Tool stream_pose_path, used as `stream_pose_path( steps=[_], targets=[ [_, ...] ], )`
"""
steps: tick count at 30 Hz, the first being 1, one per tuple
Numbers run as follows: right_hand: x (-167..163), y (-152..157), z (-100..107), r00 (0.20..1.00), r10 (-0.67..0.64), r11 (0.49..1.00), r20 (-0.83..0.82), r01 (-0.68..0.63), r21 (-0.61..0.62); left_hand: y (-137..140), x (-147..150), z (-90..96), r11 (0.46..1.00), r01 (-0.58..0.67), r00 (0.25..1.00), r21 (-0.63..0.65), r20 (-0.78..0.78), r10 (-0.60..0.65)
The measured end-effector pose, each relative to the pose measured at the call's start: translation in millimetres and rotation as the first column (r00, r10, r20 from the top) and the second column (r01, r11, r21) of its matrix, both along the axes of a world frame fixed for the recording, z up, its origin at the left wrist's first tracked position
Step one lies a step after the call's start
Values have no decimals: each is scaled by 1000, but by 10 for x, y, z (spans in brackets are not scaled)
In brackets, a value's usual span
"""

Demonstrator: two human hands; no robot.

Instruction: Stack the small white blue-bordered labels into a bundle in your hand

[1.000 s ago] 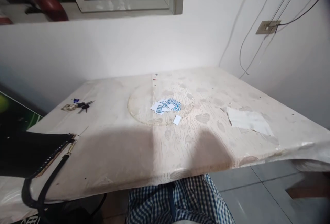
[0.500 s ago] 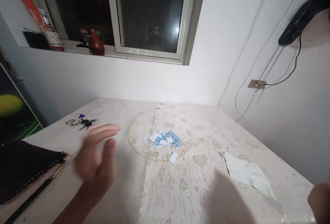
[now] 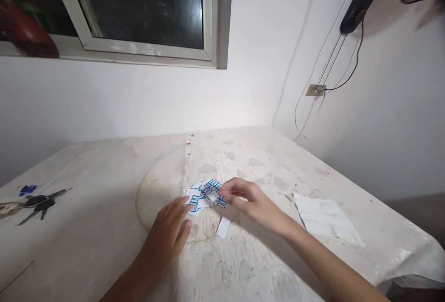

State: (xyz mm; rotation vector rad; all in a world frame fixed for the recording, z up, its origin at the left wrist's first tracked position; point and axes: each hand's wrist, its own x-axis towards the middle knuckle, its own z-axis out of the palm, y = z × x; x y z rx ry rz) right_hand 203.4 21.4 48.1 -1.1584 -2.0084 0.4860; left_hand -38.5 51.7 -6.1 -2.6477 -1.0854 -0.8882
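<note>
A small heap of white paper pieces point(image 3: 198, 199) with blue line drawings lies on the table, with pieces overlapping. At its left edge, my left hand point(image 3: 170, 230) rests with its fingers stretched out and the thumb apart. My right hand point(image 3: 252, 202) reaches in from the right, thumb and fingertips pinched together at the heap's right side. A paper piece appears to be at those fingertips, though they partly hide it. One plain white paper piece point(image 3: 223, 227) lies apart, just below the heap.
Keys point(image 3: 41, 202) and a blue scrap point(image 3: 28, 190) lie on the left of the pale table point(image 3: 104, 172). A white sheet point(image 3: 325, 216) lies at the right. Behind are a wall, a window point(image 3: 146, 10) and a wall socket point(image 3: 316, 90) with cords.
My left hand has moved right to the heap's edge. My right hand has come in from the far right to the heap. The view has turned right.
</note>
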Motion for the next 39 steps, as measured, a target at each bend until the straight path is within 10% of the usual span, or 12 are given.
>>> stream_pose_path(
  steps=[9,28,39],
  targets=[
    [-68,318,-723,973,47,996,224,-61,58,19,-56,-57,997,14,1000,-82,25,-12],
    [-52,250,-680,969,-10,993,245,-19,115,79,144,-17,969,34,999,-245,49,-23],
    [-19,187,-693,977,32,993,210,-54,100,9,21,-118,982,144,985,-125,113,-130]
  ],
)
